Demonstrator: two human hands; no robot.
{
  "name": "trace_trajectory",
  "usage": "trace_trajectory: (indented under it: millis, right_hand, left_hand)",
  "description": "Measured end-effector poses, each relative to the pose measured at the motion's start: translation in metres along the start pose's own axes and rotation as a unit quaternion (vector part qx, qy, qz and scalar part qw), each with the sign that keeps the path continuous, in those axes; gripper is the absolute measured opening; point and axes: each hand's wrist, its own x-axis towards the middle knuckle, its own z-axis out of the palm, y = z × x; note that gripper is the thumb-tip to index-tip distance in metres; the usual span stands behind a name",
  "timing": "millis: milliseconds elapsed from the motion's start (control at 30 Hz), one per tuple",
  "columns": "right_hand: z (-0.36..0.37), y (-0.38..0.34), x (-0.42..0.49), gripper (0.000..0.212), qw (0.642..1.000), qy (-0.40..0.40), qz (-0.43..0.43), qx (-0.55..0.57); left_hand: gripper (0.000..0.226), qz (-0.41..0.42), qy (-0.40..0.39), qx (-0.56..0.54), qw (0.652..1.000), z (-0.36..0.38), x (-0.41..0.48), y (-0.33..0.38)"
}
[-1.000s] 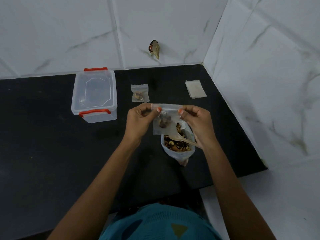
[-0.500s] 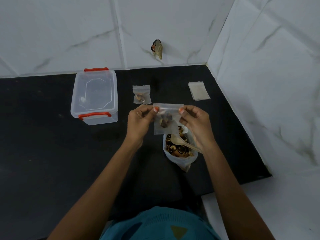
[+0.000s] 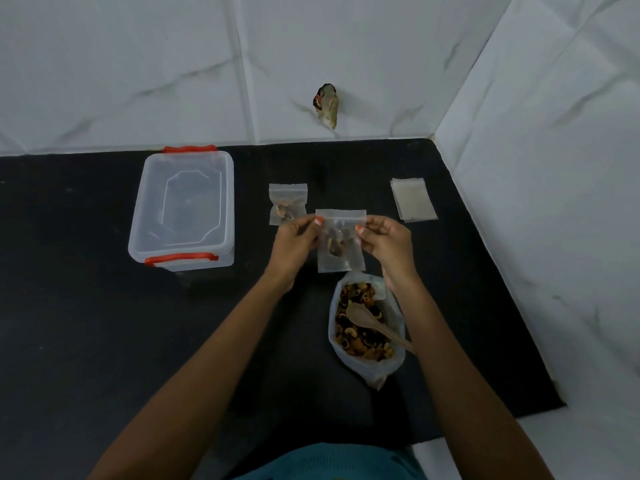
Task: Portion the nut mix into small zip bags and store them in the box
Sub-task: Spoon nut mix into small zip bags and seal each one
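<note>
Pinching nut-filled zip bag [image 3: 341,244], left hand [image 3: 294,242], right hand [image 3: 388,240], nut mix bag [image 3: 367,327] below

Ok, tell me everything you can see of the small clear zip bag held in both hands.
The small clear zip bag is thin, see-through plastic, rectangular, with a zip strip across its top. It hangs upright over the black countertop. The left hand pinches its upper left edge, the right hand its upper right. A few brown nut pieces show near its middle. Whether the zip is sealed cannot be told.
</note>
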Motion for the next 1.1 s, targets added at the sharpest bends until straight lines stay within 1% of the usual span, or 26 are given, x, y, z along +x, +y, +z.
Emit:
trace_trajectory:
  millis: [33, 100, 167, 233, 333, 500, 600, 733, 900, 1000, 1100]
  right_hand:
    - [0.002, 0.0, 0.01, 0.016, 1.0, 0.003, 0.007, 0.012]
    - [0.004, 0.0, 0.031, 0.015, 1.0, 0.006, 0.017, 0.017]
    - [0.006, 0.0, 0.052, 0.018, 1.0, 0.011, 0.008, -0.012]
    - [0.008, 0.001, 0.076, 0.023, 0.998, 0.022, -0.017, -0.064]
    - [0.011, 0.002, 0.108, 0.029, 0.988, 0.036, -0.049, -0.139]
    - [0.018, 0.006, 0.14, 0.028, 0.971, 0.037, -0.078, -0.222]
    - [0.02, 0.01, 0.148, 0.027, 0.96, 0.034, -0.087, -0.263]
    - [0.019, 0.008, 0.148, 0.027, 0.961, 0.029, -0.086, -0.262]
    - [0.004, 0.005, 0.143, 0.027, 0.958, 0.062, -0.096, -0.262]
    - [-0.019, 0.002, 0.14, 0.023, 0.953, 0.091, -0.104, -0.268]
    - [-0.049, 0.001, 0.143, 0.019, 0.948, 0.151, -0.083, -0.266]
  left_hand:
    - [0.017, -0.003, -0.009, 0.02, 1.0, 0.0, 0.01, 0.0]
    - [0.029, -0.007, -0.024, 0.069, 0.997, 0.002, 0.029, -0.002]
    - [0.038, -0.004, -0.018, 0.103, 0.995, 0.006, 0.046, -0.003]
    - [0.043, -0.002, 0.009, 0.133, 0.991, 0.011, 0.066, -0.004]
    - [0.05, -0.017, 0.074, 0.18, 0.981, 0.014, 0.095, -0.009]
    - [0.039, -0.026, 0.111, 0.235, 0.965, 0.021, 0.123, -0.017]
    - [0.037, -0.025, 0.133, 0.255, 0.958, 0.025, 0.127, -0.019]
    - [0.039, -0.014, 0.14, 0.282, 0.949, 0.032, 0.128, -0.019]
    - [0.045, 0.038, 0.157, 0.354, 0.921, 0.043, 0.123, -0.013]
    - [0.032, 0.07, 0.139, 0.361, 0.92, 0.059, 0.122, -0.006]
    - [0.02, 0.07, 0.084, 0.347, 0.931, 0.086, 0.127, -0.007]
